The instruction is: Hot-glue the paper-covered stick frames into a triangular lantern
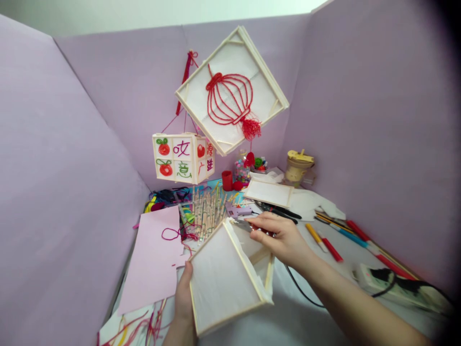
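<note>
My left hand [184, 293] grips the lower left edge of a wooden-framed lantern body [225, 278] covered in white paper, tilted above the table. My right hand [279, 235] holds small scissors [242, 224] at the frame's top edge, where the paper meets the wood. The scissors' handles are hidden in my fingers.
A framed panel with a red yarn lantern [230, 91] and a finished cube lantern [183, 157] hang at the back. On the table lie a pink sheet [154, 259], bamboo sticks [207, 211], a glue gun [239, 210], another paper panel [268, 192], markers [331, 247] and a power strip [396, 286].
</note>
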`<state>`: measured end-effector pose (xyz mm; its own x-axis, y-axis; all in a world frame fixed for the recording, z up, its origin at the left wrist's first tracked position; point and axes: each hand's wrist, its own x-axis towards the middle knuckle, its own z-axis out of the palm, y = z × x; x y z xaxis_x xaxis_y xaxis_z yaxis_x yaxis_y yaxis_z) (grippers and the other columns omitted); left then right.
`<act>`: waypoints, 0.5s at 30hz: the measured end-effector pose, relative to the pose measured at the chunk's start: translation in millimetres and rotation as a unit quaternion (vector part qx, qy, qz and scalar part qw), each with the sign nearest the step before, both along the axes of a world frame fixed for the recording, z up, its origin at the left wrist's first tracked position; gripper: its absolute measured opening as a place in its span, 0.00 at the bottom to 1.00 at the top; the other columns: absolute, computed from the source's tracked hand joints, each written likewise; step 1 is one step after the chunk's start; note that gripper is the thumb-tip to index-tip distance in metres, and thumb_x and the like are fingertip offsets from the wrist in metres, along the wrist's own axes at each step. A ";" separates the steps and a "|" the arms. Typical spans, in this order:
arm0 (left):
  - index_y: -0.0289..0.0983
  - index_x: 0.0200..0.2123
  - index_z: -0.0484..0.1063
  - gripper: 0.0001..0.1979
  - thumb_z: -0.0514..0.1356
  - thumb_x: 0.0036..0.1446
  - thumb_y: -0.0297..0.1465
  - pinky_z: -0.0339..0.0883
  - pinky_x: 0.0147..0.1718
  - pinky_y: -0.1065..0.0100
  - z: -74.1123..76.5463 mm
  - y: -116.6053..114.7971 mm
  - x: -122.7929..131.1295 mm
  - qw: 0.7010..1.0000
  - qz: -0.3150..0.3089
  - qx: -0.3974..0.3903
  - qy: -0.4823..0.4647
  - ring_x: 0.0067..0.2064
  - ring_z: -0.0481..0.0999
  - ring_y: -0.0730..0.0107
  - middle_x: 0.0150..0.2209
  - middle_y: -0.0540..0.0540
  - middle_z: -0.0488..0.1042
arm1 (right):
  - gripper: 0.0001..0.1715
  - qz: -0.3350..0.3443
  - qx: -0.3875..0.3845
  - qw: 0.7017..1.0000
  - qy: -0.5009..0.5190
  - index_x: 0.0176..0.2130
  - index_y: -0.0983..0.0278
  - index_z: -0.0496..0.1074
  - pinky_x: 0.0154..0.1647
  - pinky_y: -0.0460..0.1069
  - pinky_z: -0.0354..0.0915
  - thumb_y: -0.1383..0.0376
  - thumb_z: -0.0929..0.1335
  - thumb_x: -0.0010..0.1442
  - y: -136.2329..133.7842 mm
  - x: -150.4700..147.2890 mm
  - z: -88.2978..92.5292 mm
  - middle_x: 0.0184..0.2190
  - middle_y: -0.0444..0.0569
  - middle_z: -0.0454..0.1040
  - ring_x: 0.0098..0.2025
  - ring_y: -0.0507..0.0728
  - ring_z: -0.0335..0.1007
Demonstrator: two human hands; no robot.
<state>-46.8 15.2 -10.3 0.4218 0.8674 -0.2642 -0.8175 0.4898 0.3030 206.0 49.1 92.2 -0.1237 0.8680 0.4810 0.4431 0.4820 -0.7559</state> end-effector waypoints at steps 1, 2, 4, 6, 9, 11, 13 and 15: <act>0.31 0.56 0.70 0.29 0.38 0.67 0.39 0.59 0.59 0.53 1.2 0.0 0.7 1.000 0.003 0.001 -0.002 0.53 0.74 0.50 0.44 0.34 0.79 | 0.13 0.002 -0.004 1.000 0.003 0.42 0.62 0.80 0.29 0.48 0.68 0.64 0.68 0.58 0.8 0.3 -0.3 0.33 0.52 0.79 0.32 0.56 0.74; 0.31 0.56 0.70 0.29 0.38 0.67 0.39 0.59 0.59 0.53 2.1 0.0 1.2 1.000 0.004 0.004 -0.006 0.54 0.74 0.51 0.44 0.34 0.79 | 0.13 0.005 -0.008 1.000 0.008 0.42 0.62 0.80 0.30 0.48 0.69 0.64 0.68 0.58 1.4 0.5 -0.5 0.32 0.51 0.79 0.32 0.56 0.74; 0.31 0.56 0.71 0.30 0.38 0.67 0.39 0.59 0.59 0.54 3.1 0.0 1.7 1.000 0.002 0.014 -0.016 0.54 0.74 0.51 0.44 0.34 0.79 | 0.12 0.013 -0.017 1.000 0.018 0.41 0.63 0.80 0.32 0.48 0.69 0.65 0.68 0.58 2.5 0.5 -1.0 0.31 0.51 0.79 0.32 0.55 0.75; 0.32 0.56 0.71 0.30 0.37 0.67 0.40 0.59 0.59 0.54 2.9 0.2 1.5 1.000 -0.004 0.022 -0.021 0.54 0.74 0.51 0.44 0.34 0.79 | 0.12 0.020 -0.024 0.999 0.030 0.40 0.62 0.81 0.33 0.48 0.69 0.65 0.68 0.58 3.4 -0.1 -2.0 0.31 0.50 0.79 0.33 0.55 0.75; 0.32 0.56 0.70 0.31 0.36 0.67 0.40 0.58 0.59 0.53 1.4 1.2 0.7 0.999 -0.013 0.029 -0.017 0.54 0.74 0.52 0.44 0.35 0.79 | 0.12 0.016 -0.036 0.998 0.057 0.40 0.62 0.81 0.34 0.49 0.69 0.64 0.69 0.57 5.4 -1.0 -4.6 0.31 0.50 0.79 0.33 0.56 0.75; 0.31 0.56 0.70 0.30 0.37 0.67 0.40 0.58 0.59 0.53 1.1 2.0 0.6 0.999 -0.018 0.033 -0.016 0.54 0.74 0.51 0.44 0.34 0.79 | 0.12 0.001 -0.038 0.996 0.077 0.39 0.63 0.81 0.34 0.49 0.70 0.63 0.69 0.57 6.9 -0.5 -5.6 0.32 0.51 0.79 0.34 0.57 0.75; 0.31 0.57 0.70 0.30 0.37 0.66 0.39 0.59 0.59 0.52 1.9 2.3 0.9 0.999 -0.020 0.031 -0.015 0.54 0.74 0.50 0.43 0.34 0.79 | 0.12 -0.011 -0.035 0.996 0.081 0.39 0.64 0.81 0.32 0.49 0.69 0.63 0.69 0.56 7.6 1.3 -4.3 0.33 0.52 0.79 0.34 0.57 0.74; 0.30 0.57 0.69 0.30 0.38 0.66 0.39 0.59 0.59 0.52 3.8 2.1 1.7 1.000 -0.017 0.020 -0.010 0.53 0.75 0.50 0.43 0.33 0.79 | 0.14 -0.009 -0.031 0.998 0.058 0.41 0.65 0.80 0.28 0.48 0.67 0.62 0.70 0.55 6.3 3.6 -0.6 0.33 0.53 0.78 0.31 0.56 0.73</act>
<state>-45.1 17.3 -6.5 0.4566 0.8618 -0.2208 -0.8061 0.5058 0.3072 209.6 55.5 91.6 -0.0538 0.8983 0.4360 0.3589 0.4248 -0.8311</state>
